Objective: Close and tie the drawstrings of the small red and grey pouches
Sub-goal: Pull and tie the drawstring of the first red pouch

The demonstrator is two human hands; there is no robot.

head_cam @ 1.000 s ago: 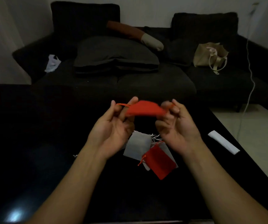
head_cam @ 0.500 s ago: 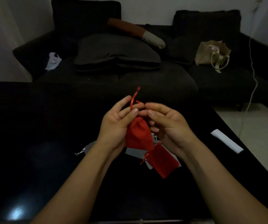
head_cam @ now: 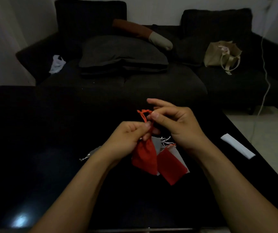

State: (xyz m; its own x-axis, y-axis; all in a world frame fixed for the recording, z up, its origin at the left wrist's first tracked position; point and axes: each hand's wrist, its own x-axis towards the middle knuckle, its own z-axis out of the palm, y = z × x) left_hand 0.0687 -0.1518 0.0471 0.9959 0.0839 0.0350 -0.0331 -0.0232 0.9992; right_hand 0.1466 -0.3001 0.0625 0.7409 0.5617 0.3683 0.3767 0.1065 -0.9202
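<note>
Half a second back both hands met at the mouth of the red pouch (head_cam: 144, 157) with one cord end sticking straight up; now the pouch hangs lower and its orange-red drawstring (head_cam: 143, 114) is drawn up into a small loop above the neck. The pouch dangles over the black table (head_cam: 34, 148), its neck cinched shut. The left hand (head_cam: 128, 138) has its thumb and fingers curled tight, pinching the gathered neck and the cord just above it. The right hand (head_cam: 175, 125) sits higher and just beside it, thumb and middle fingers pinching the top of the drawstring loop while the forefinger points out straight to the left, free of the cord.

Directly below, lying flat on the table, a second red pouch (head_cam: 171, 165) rests partly on top of pale grey pouches (head_cam: 156, 143), whose thin white cords (head_cam: 166, 140) splay out near the right wrist. Another grey pouch (head_cam: 93, 151) peeks out from behind the left forearm, its white cord trailing to the left.

Well apart to the right, a white folded strip (head_cam: 237, 146) lies near the table's edge. Beyond the table stands a dark sofa (head_cam: 135, 84) with a grey cushion (head_cam: 123, 51), a brown and cream bolster (head_cam: 143, 35), a white plastic bag (head_cam: 56, 63) on the left seat and a beige tote bag (head_cam: 222, 53) on the right. A white cable (head_cam: 266, 78) hangs down the wall at the far right.
</note>
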